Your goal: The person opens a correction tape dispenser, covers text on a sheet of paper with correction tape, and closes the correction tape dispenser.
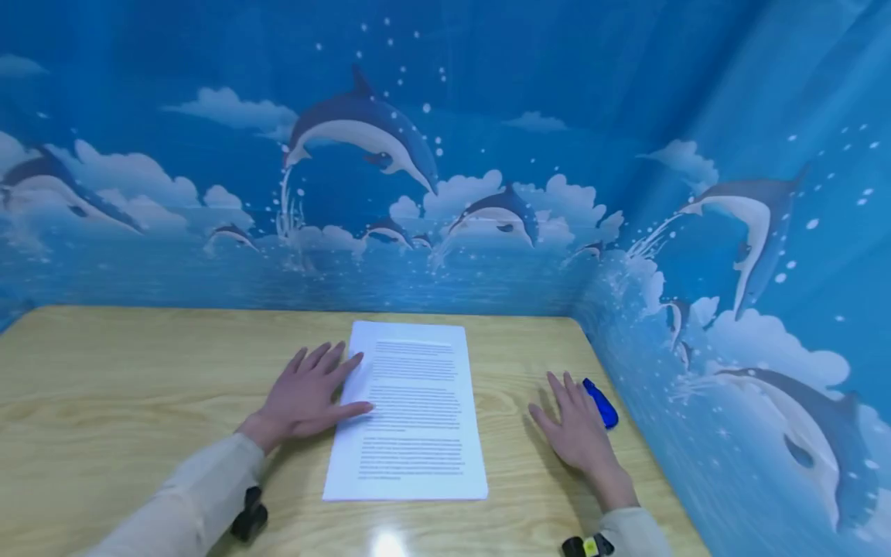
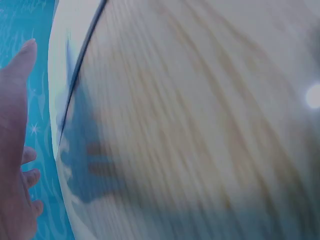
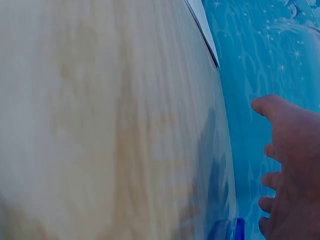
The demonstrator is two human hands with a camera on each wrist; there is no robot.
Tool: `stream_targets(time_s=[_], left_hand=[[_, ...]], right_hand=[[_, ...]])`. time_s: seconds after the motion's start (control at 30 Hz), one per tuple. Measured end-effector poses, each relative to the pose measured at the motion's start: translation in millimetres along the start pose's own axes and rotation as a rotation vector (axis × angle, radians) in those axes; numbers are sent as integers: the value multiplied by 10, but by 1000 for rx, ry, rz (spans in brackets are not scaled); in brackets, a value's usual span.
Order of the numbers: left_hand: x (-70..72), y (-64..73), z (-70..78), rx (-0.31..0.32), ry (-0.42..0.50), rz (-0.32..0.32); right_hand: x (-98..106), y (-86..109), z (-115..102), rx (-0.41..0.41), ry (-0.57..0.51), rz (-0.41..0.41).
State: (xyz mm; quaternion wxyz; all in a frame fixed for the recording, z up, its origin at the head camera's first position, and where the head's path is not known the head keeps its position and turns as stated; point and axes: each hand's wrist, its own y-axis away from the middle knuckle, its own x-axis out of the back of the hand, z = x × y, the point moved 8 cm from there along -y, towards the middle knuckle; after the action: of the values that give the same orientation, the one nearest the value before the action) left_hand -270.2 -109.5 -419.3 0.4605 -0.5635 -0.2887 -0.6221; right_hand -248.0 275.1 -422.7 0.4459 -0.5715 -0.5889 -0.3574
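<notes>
A white printed sheet of paper (image 1: 418, 402), or a thin stack, lies on the wooden table with its text facing up. My left hand (image 1: 309, 394) hovers at the paper's left edge, fingers and thumb spread, holding nothing. In the left wrist view the left hand (image 2: 15, 150) appears raised over the table. To the right of the paper, my right hand (image 1: 574, 425) is outstretched with nothing in it. Just beyond its fingers lies a small glossy blue object (image 1: 602, 404), narrow at one end; its kind is unclear. Only part of this blue object (image 3: 227, 230) shows in the right wrist view.
The light wooden table (image 1: 139, 371) extends widely to the left. A blue curtain (image 1: 487, 271) printed with dolphins and clouds hangs along its back and right edges. Dark wrist cameras sit on both sleeves (image 1: 202, 487).
</notes>
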Motion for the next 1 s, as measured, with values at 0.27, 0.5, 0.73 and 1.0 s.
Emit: stream_targets(time_s=[0.27,0.5,0.73,1.0], left_hand=[[-68,-142,178,-44,19,-32],[-96,-292,359,-104,11,-51],[-126,-406,573,-148,36,-83],[-188,-541,824,-190,40,-133]], right_hand=[[88,56,140,-53,-8,8],[173,83,244,-69,-30,35],[184,97,408,-122,-46,39],[211,115,614,-197,-128,29]])
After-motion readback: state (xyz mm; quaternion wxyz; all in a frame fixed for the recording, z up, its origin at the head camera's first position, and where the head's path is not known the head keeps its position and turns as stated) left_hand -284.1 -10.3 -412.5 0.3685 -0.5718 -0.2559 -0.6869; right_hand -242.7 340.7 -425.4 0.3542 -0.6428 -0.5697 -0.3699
